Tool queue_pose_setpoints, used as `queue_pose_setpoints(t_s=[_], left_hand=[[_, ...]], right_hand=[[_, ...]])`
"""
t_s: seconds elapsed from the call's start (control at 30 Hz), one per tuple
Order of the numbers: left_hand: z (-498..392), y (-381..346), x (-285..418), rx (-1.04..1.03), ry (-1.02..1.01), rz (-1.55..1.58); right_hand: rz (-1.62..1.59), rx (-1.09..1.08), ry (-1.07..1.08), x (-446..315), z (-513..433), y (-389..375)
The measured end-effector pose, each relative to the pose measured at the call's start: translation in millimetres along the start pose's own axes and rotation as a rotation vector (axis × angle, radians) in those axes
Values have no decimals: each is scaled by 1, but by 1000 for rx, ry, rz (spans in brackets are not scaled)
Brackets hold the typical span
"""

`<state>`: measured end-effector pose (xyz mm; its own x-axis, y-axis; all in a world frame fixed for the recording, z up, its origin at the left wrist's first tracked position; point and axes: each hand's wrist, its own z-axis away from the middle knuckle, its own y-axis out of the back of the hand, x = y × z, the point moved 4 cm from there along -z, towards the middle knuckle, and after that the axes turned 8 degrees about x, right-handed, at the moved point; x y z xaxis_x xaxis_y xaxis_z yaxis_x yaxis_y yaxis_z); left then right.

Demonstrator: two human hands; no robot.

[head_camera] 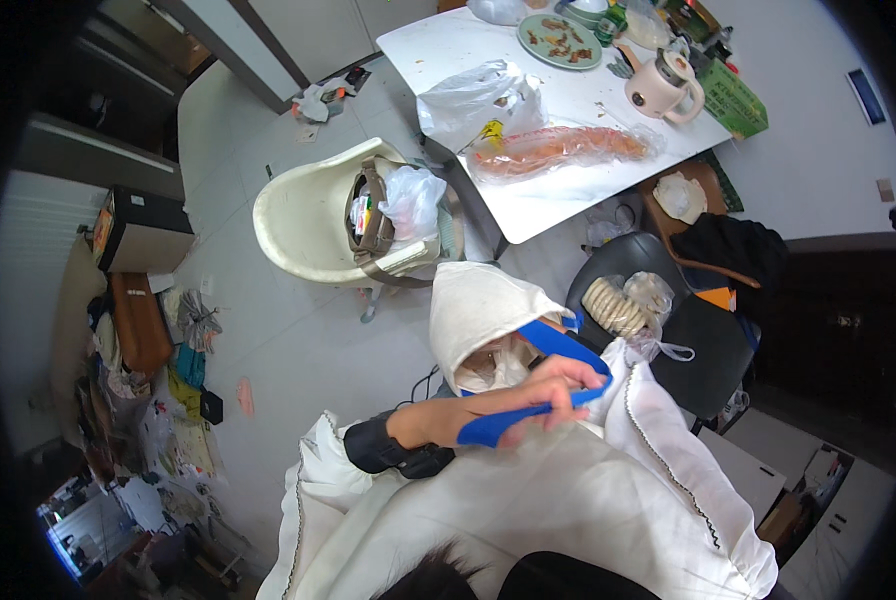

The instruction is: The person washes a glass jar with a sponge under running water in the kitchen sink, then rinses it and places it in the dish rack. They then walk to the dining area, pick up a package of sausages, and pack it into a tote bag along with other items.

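Note:
My left hand (557,391) has its fingers hooked through a blue strap (560,349) of a white cloth bag (478,300). A blue band also runs along the palm side and wrist of this hand. The bag hangs in front of my chest with its mouth turned towards me. Inside the mouth, clear plastic (509,367) shows, but what it wraps is hard to tell. Of my right hand (553,325) only a small part shows by the bag's rim, behind the strap. Its fingers are hidden, so its grip cannot be told.
A white table (538,214) ahead bears a plastic-wrapped long item (560,150), a pink kettle (662,90) and a green plate (557,41). A cream chair (305,210) holds a brown bag (373,206). Bagged food (613,307) rests on a black chair (707,349).

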<state>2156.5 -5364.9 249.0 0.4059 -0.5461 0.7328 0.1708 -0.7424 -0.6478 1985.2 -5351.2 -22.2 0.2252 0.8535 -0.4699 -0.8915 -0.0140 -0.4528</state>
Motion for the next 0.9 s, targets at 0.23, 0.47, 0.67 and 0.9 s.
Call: queue_pose_setpoints(t_s=[0.23, 0.47, 0.67, 0.9], left_hand=[[0, 3, -6, 98, -36, 187], [11, 10, -12, 107, -20, 243], [33, 31, -5, 224, -130, 406], [57, 43, 36, 439, -254, 386]], right_hand=[[178, 43, 63, 24, 24, -14], [452, 62, 215, 18, 8, -45], [810, 97, 445, -7, -28, -91], [1166, 218, 590, 0, -45, -107]])
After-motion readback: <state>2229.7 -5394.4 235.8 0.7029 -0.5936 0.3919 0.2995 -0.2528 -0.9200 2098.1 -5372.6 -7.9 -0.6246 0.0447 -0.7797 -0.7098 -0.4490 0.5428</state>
